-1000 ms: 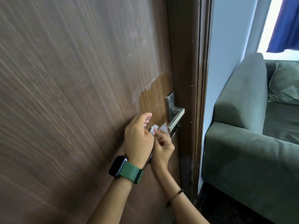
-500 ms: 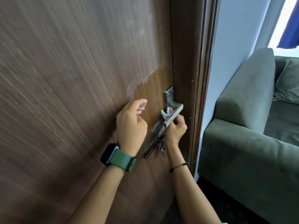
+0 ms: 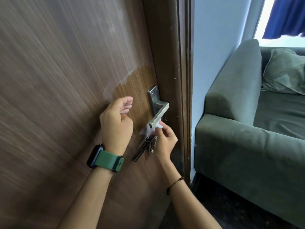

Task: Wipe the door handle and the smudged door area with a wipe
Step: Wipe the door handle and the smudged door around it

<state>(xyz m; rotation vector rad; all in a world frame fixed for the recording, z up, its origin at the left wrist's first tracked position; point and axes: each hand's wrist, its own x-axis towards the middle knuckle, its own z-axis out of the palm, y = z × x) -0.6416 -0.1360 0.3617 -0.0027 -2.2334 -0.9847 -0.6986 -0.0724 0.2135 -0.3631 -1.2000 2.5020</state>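
A brown wooden door fills the left. Its silver lever handle sits near the right edge, with a whitish smudged band above and left of it. My right hand pinches a small white wipe against the free end of the lever. A bunch of dark keys hangs below the handle, partly behind my fingers. My left hand, with a green-strapped watch on the wrist, hovers by the door left of the handle, fingers loosely curled and holding nothing.
The dark door frame runs down just right of the handle. Beyond it stand a pale blue wall and a green sofa with a cushion. A blue curtain hangs at the top right.
My right hand slid the wipe from the bend of the lever down to its free end. The left hand stayed beside the handle.
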